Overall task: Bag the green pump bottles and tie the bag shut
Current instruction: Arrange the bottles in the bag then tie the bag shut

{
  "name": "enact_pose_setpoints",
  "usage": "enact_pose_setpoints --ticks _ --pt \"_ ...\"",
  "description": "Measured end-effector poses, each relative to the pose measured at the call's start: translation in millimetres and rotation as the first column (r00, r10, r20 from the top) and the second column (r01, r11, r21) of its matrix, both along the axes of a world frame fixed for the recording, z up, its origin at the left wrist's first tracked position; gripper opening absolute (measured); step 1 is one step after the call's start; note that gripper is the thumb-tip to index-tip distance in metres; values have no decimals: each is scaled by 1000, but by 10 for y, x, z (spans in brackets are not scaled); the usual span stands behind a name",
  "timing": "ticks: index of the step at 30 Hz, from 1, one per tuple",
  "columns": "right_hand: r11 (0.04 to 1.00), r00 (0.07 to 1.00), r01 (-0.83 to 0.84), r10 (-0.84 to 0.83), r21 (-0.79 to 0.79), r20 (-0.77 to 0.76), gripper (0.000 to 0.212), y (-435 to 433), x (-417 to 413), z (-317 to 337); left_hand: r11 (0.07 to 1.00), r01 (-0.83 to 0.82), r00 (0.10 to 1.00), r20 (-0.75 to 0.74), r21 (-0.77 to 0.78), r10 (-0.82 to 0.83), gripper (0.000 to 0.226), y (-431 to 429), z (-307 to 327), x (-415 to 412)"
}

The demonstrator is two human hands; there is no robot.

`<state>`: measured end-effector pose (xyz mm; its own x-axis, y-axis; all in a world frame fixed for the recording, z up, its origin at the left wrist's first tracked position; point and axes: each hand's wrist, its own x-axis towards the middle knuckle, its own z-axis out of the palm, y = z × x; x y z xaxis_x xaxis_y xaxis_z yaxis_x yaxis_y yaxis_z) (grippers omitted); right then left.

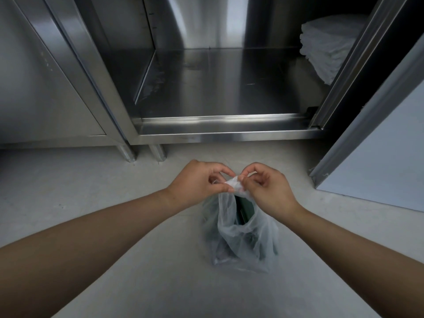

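Observation:
A thin translucent plastic bag stands on the grey floor in front of me. Dark green bottles show through a gap near its top; how many are inside I cannot tell. My left hand and my right hand meet above the bag, each pinching part of the bunched white bag top between thumb and fingers. The bag hangs from that bunched top, with its bottom resting on the floor.
An open stainless steel cabinet stands just beyond the bag, with a stack of white folded cloths on its shelf at the right. Its open door juts out at the right. Cabinet legs stand at the floor.

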<state>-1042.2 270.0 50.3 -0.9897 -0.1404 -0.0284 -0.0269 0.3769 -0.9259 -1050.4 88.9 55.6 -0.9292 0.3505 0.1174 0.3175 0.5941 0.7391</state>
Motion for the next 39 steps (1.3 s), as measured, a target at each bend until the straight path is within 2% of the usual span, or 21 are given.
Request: enact_pose_setpoints --ticks 3,7,11,14,18,22,24,28,31,33,34,36,39 --pt "1000 1000 22 -22 -12 7 7 -8 -17 12 999 8 995 -98 -46 -12 35 1 -7 16" --pt "999 997 -34 33 -9 -69 5 10 -19 39 997 4 988 -153 -73 -15 22 6 -43 -4" --pt "969 960 -154 193 194 -203 24 85 -32 52 998 -45 995 -93 -39 41 18 -15 -54 -35" --pt "924 926 -171 270 343 -265 30 114 -47 39 999 -34 998 -63 -34 32 19 -24 -34 -45" --pt "905 906 -146 285 400 -314 20 98 -67 24 999 -5 1000 -13 -35 4 20 -42 -12 -31" --pt "900 917 -131 269 415 -296 11 69 -91 17 999 30 999 -13 -16 -30 21 -59 5 -18" --pt "906 928 -157 271 393 -254 8 64 -89 33 999 37 999 -23 -21 -38 22 -67 8 -14" --pt "937 969 -207 237 283 -76 11 69 -91 71 998 47 997 -59 -43 -50 18 -76 11 -22" --pt "980 979 -197 197 7 54 12 48 -96 111 999 32 998 -51 -34 -33 16 -81 -11 -32" --pt "962 968 -211 231 -176 102 19 50 -87 142 1000 18 999 -35 -16 -19 15 -76 -27 -33" --pt "951 963 -226 251 -208 98 21 59 -86 152 1000 11 1000 -24 -5 -11 15 -72 -30 -32" --pt "942 957 -258 280 -214 77 24 75 -78 157 1000 7 1000 -3 9 -7 16 -59 -36 -32" --pt "958 964 -260 265 -123 28 25 63 -72 120 999 30 999 16 20 -30 17 -31 -40 -27"
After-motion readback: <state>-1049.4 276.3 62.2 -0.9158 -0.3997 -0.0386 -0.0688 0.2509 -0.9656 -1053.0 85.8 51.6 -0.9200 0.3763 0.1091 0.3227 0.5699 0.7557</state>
